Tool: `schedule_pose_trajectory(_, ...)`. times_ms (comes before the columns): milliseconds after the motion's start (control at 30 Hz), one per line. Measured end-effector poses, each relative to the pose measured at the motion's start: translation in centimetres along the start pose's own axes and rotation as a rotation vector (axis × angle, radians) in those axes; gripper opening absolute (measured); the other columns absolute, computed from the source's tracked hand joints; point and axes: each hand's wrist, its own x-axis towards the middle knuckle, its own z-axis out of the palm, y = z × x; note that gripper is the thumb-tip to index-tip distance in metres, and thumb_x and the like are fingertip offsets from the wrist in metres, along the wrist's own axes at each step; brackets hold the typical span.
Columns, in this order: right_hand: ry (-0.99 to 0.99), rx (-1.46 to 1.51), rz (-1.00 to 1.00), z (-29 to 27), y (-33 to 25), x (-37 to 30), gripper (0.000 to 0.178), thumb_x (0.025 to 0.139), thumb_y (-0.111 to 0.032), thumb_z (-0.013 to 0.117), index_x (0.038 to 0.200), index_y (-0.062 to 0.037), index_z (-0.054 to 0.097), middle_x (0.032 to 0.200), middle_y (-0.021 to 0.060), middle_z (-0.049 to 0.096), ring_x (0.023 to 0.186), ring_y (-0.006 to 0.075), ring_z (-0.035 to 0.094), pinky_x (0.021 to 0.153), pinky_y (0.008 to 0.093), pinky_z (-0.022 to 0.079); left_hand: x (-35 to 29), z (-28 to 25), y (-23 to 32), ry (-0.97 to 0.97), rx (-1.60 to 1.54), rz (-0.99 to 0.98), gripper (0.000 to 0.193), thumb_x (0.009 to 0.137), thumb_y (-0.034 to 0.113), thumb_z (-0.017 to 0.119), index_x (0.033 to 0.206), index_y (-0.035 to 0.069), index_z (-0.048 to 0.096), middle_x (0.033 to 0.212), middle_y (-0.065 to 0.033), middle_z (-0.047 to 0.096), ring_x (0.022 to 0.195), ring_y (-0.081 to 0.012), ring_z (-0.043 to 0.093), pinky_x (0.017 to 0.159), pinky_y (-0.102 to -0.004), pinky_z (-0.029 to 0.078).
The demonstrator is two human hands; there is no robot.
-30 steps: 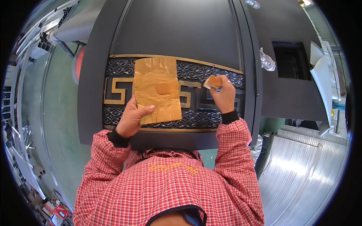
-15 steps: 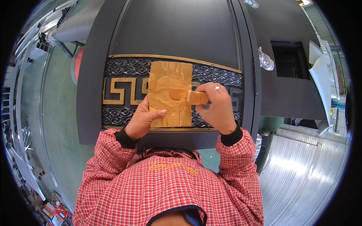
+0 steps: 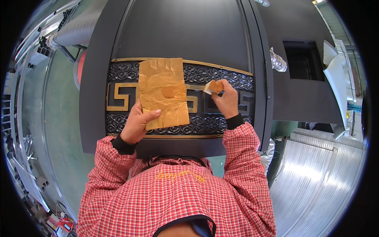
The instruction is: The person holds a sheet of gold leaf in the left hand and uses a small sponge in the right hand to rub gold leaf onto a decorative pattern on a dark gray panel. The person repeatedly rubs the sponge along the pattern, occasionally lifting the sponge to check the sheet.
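My left hand [image 3: 136, 123] grips the lower left edge of a flat gold-coated board [image 3: 162, 75], its thumb lying on top. A damp-looking orange-gold patch [image 3: 169, 92] marks the board's middle. Between the fingers of my right hand [image 3: 227, 100] is a small sponge block [image 3: 213, 87], white on one side and stained gold. It is at the dark door panel's decorative band, by the right end of a gold strip. The band carries a raised key pattern [image 3: 118, 107], gold at the left and middle, dark at the right. Part of the pattern is hidden behind the board.
Black scrollwork strips [image 3: 221, 83] with thin gold edging border the key pattern. Beyond stretches the plain dark panel [image 3: 185, 31]. At the right lie another dark panel with a square opening [image 3: 303, 61] and stacked ribbed silvery sheets [image 3: 304, 170]. A wrapped roll [image 3: 81, 29] is at the upper left.
The board has shifted left in my left hand, uncovering more of the pattern. My right hand has lifted the sponge off the board and moved it right, over the band.
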Motion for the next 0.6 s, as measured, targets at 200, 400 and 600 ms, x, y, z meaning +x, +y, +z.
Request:
schedule_pose_trajectory(200, -0.150, -0.068, 0.028, -1.5, -0.6, -3.8, 0.028, 0.065, -0.003, 0.070, 0.089, -0.0059, 0.057, 0.080, 0.0130, 0.062, 0.079, 0.0338, 0.061, 0.069, 0.0410, 0.048, -0.1, -0.2, 0.0, -0.008, -0.007, 0.034, 0.049, 0.088, -0.002, 0.061, 0.133, 0.000, 0.040, 0.126, -0.0123, 0.057, 0.113, -0.0201, 0.059, 0.095, -0.0346, 0.051)
schedule_pose_trajectory(400, -0.039, 0.008, 0.014, -2.9, -1.4, -3.4, 0.028, 0.067, -0.004, 0.070, 0.092, -0.0056, 0.058, 0.081, 0.0126, 0.063, 0.078, 0.0320, 0.063, 0.069, 0.0382, 0.049, 0.0, -0.2, -0.1, -0.003, 0.020, 0.015, 0.049, 0.088, -0.002, 0.061, 0.132, 0.000, 0.040, 0.126, -0.0129, 0.057, 0.111, -0.0200, 0.060, 0.093, -0.0341, 0.052)
schedule_pose_trajectory(600, 0.020, -0.026, -0.018, -0.6, -0.4, -1.4, 0.029, 0.069, -0.005, 0.072, 0.095, -0.0044, 0.058, 0.084, 0.0139, 0.065, 0.080, 0.0330, 0.064, 0.070, 0.0374, 0.050, 0.0, 0.1, -0.1, -0.008, 0.005, 0.009, 0.050, 0.088, -0.003, 0.061, 0.133, 0.000, 0.039, 0.125, -0.0129, 0.058, 0.110, -0.0197, 0.061, 0.093, -0.0336, 0.053)
